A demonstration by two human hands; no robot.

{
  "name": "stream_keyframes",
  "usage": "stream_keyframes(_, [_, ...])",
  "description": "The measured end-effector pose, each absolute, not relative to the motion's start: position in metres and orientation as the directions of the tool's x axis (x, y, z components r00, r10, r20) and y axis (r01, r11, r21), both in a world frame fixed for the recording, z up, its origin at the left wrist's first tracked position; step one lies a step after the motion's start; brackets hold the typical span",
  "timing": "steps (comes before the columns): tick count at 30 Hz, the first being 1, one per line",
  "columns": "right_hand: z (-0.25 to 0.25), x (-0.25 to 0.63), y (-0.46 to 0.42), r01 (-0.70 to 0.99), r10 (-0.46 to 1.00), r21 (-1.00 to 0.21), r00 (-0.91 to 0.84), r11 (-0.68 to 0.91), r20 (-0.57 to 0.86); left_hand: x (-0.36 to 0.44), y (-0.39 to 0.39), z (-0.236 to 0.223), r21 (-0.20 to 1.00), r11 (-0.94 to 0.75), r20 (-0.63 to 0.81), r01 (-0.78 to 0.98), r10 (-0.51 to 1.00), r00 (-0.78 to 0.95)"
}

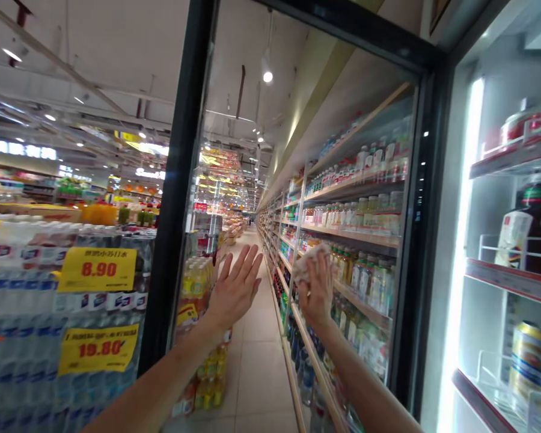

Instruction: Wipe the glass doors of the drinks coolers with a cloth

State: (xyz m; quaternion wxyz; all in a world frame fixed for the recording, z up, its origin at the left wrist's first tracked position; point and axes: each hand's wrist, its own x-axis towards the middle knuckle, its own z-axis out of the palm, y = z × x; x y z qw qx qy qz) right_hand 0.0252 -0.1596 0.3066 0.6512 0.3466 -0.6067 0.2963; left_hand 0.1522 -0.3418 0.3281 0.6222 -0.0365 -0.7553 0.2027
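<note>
A glass door (342,78) in a black frame stands swung open in front of me, with shop shelves and an aisle showing through it. My left hand (235,287) is held up at the glass, palm forward, fingers stretched out, holding nothing. To its right, my right hand (316,293) presses a crumpled white cloth (307,263) against the pane. Part of the cloth is hidden behind the fingers. I cannot tell whether the left palm touches the glass or hovers just before it.
On the right, a lit cooler (473,210) holds bottles and cans on wire shelves, including a yellow can (534,358). Packed bottles (22,337) with yellow price signs (97,269) are stacked at the left. The black door frame (175,180) separates them from the glass.
</note>
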Motion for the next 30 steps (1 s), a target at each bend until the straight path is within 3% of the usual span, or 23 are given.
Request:
stream_keyframes(2, [0.302,0.031,-0.165,-0.798,-0.194,0.261,0.184,0.543,0.964,0.152,-0.343,0.328,-0.355,0.914,0.922,-0.197,0.308,-0.233])
stream_keyframes(3, [0.302,0.027,-0.159,-0.791,-0.19,0.267,0.192,0.55,0.963,0.153,-0.343,0.328,-0.357,0.913,0.921,-0.197,0.308,-0.238])
stream_keyframes(5, [0.306,0.009,-0.136,-0.782,-0.002,0.099,0.123,0.615,0.992,0.153,-0.343,0.328,-0.358,0.912,0.921,-0.199,0.309,-0.239])
stream_keyframes(8, [0.317,-0.008,-0.114,-0.737,0.392,-0.295,-0.043,0.609,0.919,0.154,-0.34,0.328,-0.358,0.913,0.92,-0.194,0.309,-0.242])
stream_keyframes(10, [0.318,0.001,-0.125,-0.735,0.433,-0.341,-0.072,0.586,0.899,0.154,-0.339,0.327,-0.352,0.917,0.922,-0.187,0.306,-0.238])
stream_keyframes(11, [0.316,0.01,-0.137,-0.756,0.353,-0.268,-0.052,0.598,0.934,0.154,-0.339,0.327,-0.349,0.919,0.923,-0.182,0.304,-0.236])
stream_keyframes(14, [0.303,0.036,-0.168,-0.811,-0.108,0.147,0.104,0.567,0.989,0.154,-0.338,0.328,-0.341,0.925,0.925,-0.166,0.299,-0.236])
stream_keyframes(16, [0.297,0.035,-0.164,-0.8,-0.224,0.26,0.16,0.541,0.961,0.154,-0.338,0.328,-0.343,0.925,0.924,-0.162,0.3,-0.237])
stream_keyframes(18, [0.298,0.017,-0.139,-0.786,-0.045,0.104,0.097,0.61,0.994,0.155,-0.337,0.329,-0.345,0.924,0.925,-0.168,0.303,-0.231])
stream_keyframes(21, [0.307,-0.009,-0.105,-0.731,0.423,-0.346,-0.086,0.589,0.902,0.156,-0.335,0.328,-0.344,0.925,0.924,-0.164,0.302,-0.233])
stream_keyframes(23, [0.309,-0.005,-0.11,-0.716,0.51,-0.439,-0.135,0.542,0.85,0.156,-0.334,0.328,-0.337,0.929,0.925,-0.15,0.297,-0.236])
stream_keyframes(25, [0.302,0.018,-0.136,-0.757,0.35,-0.296,-0.095,0.583,0.932,0.156,-0.333,0.328,-0.335,0.932,0.926,-0.14,0.299,-0.232])
stream_keyframes(27, [0.288,0.043,-0.165,-0.809,0.004,0.019,0.026,0.587,1.0,0.156,-0.334,0.328,-0.337,0.933,0.926,-0.129,0.303,-0.226])
stream_keyframes(29, [0.275,0.055,-0.178,-0.814,-0.261,0.271,0.153,0.514,0.953,0.156,-0.335,0.328,-0.341,0.932,0.924,-0.119,0.309,-0.226])
stream_keyframes(30, [0.27,0.053,-0.174,-0.805,-0.293,0.313,0.182,0.503,0.939,0.155,-0.335,0.327,-0.345,0.931,0.923,-0.117,0.313,-0.224])
